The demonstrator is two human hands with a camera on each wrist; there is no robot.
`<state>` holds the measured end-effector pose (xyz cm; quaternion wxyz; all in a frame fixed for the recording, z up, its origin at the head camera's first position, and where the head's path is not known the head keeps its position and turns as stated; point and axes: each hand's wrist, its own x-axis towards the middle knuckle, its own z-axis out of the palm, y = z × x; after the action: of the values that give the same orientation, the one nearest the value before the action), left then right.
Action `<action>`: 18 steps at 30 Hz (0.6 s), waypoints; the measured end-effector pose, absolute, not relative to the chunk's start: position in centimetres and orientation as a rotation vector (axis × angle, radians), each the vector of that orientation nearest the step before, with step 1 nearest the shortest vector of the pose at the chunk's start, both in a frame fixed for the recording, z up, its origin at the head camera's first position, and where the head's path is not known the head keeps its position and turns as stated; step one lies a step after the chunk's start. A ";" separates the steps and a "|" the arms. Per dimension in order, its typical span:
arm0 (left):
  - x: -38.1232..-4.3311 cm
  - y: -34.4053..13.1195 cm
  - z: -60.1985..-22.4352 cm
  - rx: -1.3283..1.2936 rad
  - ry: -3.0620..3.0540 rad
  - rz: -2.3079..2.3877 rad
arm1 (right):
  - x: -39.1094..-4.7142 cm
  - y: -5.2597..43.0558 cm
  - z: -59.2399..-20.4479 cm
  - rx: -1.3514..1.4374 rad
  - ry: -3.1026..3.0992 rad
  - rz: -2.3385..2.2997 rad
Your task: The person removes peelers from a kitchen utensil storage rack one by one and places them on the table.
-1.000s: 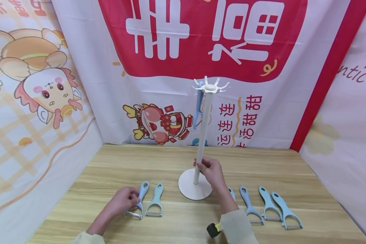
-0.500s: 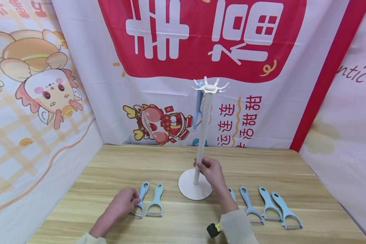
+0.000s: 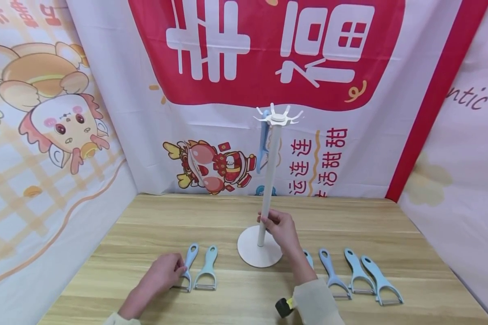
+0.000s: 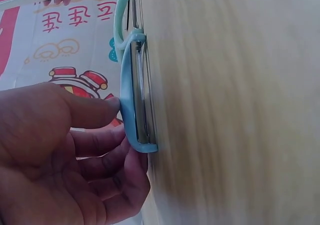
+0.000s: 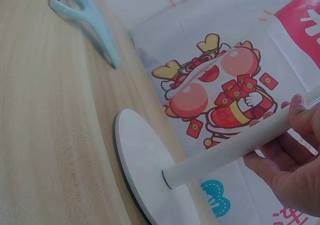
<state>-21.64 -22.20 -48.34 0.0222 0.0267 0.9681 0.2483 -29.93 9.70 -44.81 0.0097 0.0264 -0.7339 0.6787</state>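
Note:
In the head view my left hand (image 3: 162, 273) pinches the head of a blue Y-shaped peeler (image 3: 191, 256) lying on the table. The left wrist view shows the thumb on the side of its frame (image 4: 128, 97), with the fingers curled close by. Just right of it lies a mint-green peeler (image 3: 209, 259). My right hand (image 3: 283, 230) grips the lower pole of a white hook stand (image 3: 270, 180), above its round base (image 3: 250, 253). From a hook at the stand's top hangs another blue peeler (image 3: 263, 142), partly behind the pole.
Right of the stand lie a blue peeler (image 3: 328, 264), two light-blue ones (image 3: 353, 262) and one (image 3: 307, 256) mostly hidden by my right forearm. A small black-and-yellow object (image 3: 283, 308) is beside the right sleeve. Printed cloths (image 3: 146, 149) hang around the wooden table (image 3: 166, 216).
My left hand has shifted slightly along the head of the blue peeler, which stays in nearly the same place. The right hand keeps its grip on the pole.

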 end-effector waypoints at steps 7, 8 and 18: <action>-22.1 -22.0 -47.3 0.088 2.985 0.742 | -29.9 9.8 -44.9 0.075 -2.314 2.111; -22.3 -22.0 -47.0 0.097 2.992 0.735 | -29.9 9.8 -44.8 0.069 -2.314 2.113; -23.7 -20.3 -43.8 0.250 3.067 0.792 | -30.0 9.8 -44.8 0.074 -2.322 2.107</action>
<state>-23.73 -20.35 -43.83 -0.0178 0.0786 0.9651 0.2493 -29.95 9.82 -44.81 0.0028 0.0236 -0.7404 0.6718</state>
